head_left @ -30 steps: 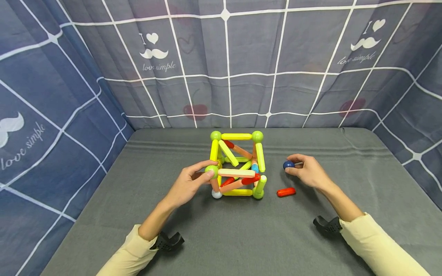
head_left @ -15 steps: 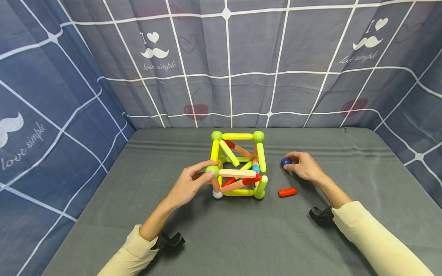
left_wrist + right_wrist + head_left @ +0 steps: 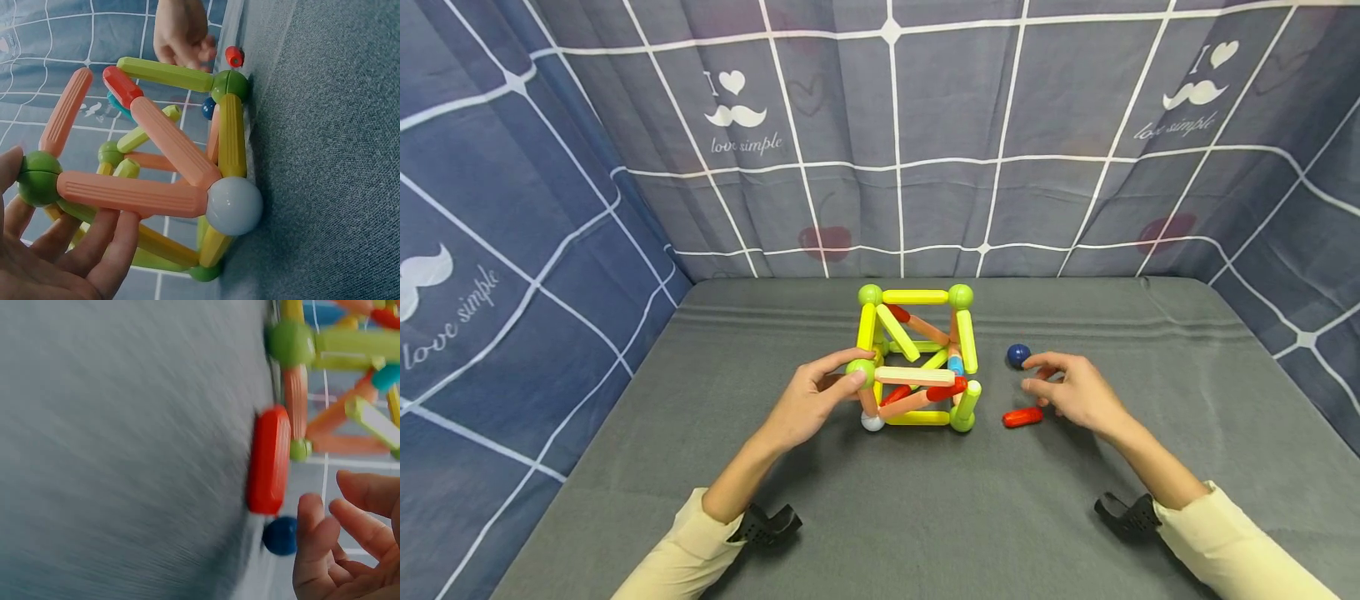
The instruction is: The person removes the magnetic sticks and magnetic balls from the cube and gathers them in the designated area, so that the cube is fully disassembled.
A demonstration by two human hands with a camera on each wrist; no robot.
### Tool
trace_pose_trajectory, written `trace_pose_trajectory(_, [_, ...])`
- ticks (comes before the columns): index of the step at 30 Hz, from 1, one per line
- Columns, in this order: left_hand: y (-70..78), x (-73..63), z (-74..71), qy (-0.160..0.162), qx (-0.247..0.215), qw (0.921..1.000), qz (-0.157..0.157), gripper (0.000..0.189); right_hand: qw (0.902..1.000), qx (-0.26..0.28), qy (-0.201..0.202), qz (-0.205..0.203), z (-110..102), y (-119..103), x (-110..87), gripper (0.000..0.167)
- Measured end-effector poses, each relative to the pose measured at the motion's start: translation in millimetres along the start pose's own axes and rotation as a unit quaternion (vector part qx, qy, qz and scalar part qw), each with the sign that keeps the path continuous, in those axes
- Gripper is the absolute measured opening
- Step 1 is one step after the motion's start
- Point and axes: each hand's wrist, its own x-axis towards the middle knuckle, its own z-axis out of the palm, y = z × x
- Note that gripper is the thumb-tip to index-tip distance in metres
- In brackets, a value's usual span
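Note:
A cube-like frame of magnetic sticks and balls [image 3: 916,297] stands on the grey cloth, mostly yellow, green, peach and red. My left hand [image 3: 797,407] pinches the green ball [image 3: 39,179] at its upper near-left corner between thumb and fingers. At the near-right side, a short green stick [image 3: 970,398] rises from a green ball, and a peach stick [image 3: 916,377] reaches towards it. My right hand [image 3: 1078,396] holds nothing, its fingers parted and loosely bent. Just beyond its fingertips lies a dark blue ball [image 3: 1018,356]; a red stick [image 3: 1022,417] lies in front of them.
Grey cloth [image 3: 895,517] covers the table. A checked blue-grey curtain [image 3: 947,108] hangs behind it and along both sides. Each wrist wears a black camera mount, the right one [image 3: 1127,514] close to the cloth.
My right hand set the blue ball down slightly farther left, let it go and drew back towards me, near the red stick. The left hand and the frame stay put.

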Motion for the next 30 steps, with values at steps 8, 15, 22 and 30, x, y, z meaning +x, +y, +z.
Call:
trace_pose_trajectory(8, [-1.6,0.0,-0.8,0.002,0.008,1.0,-0.001,0.034,0.9923,0.077,-0.096,0.015,9.8,0.7,-27.9,0.031])
trace_pose_trajectory(15, [-2.1,0.2,-0.7,-0.001,0.004,1.0,0.004,0.035,0.9936,0.042,-0.104,-0.007,11.6,7.0,-27.0,0.019])
trace_pose_trajectory(22, [-2.7,0.8,0.0,-0.001,0.0,1.0,0.007,0.037,0.9942,0.009,-0.099,-0.041,9.7,9.7,-21.4,0.014])
trace_pose_trajectory(30, [-2.7,0.9,-0.6,-0.001,0.007,1.0,0.003,0.036,0.9952,0.004,-0.095,-0.024,6.8,8.0,-18.4,0.024])
